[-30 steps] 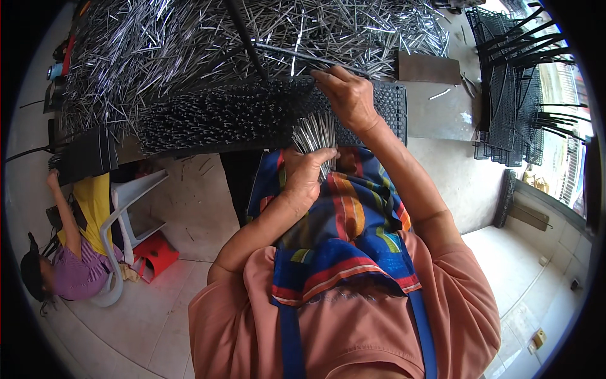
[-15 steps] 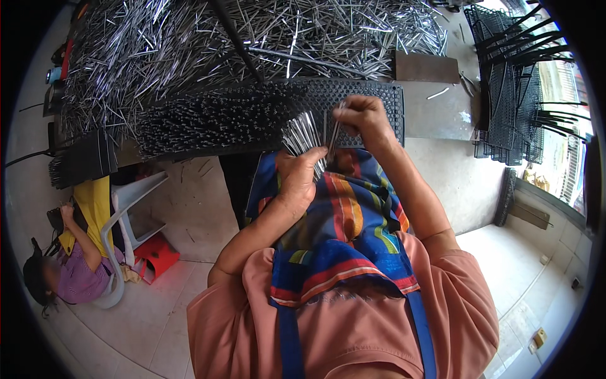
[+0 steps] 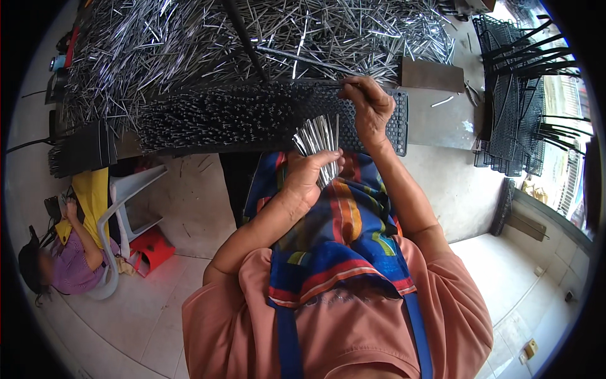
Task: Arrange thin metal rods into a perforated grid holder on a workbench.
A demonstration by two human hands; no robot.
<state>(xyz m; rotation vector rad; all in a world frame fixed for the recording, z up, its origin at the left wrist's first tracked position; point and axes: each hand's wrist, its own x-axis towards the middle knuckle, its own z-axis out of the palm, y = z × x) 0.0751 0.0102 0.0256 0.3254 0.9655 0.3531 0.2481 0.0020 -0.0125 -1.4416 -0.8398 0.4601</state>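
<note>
While your left hand (image 3: 309, 174) clasps the metal strips (image 3: 314, 137), present their tips fanned, just left of your right hand (image 3: 371, 112), so each separates cleanly. Steady your right hand, whose grasp cannot be told, above the perforated tray (image 3: 399, 129) just beyond your left hand.

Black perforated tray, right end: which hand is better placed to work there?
Right, probably: the right hand is over that end of the tray, though its grip is unclear; the left hand is closed around a bundle of metal strips.
</note>
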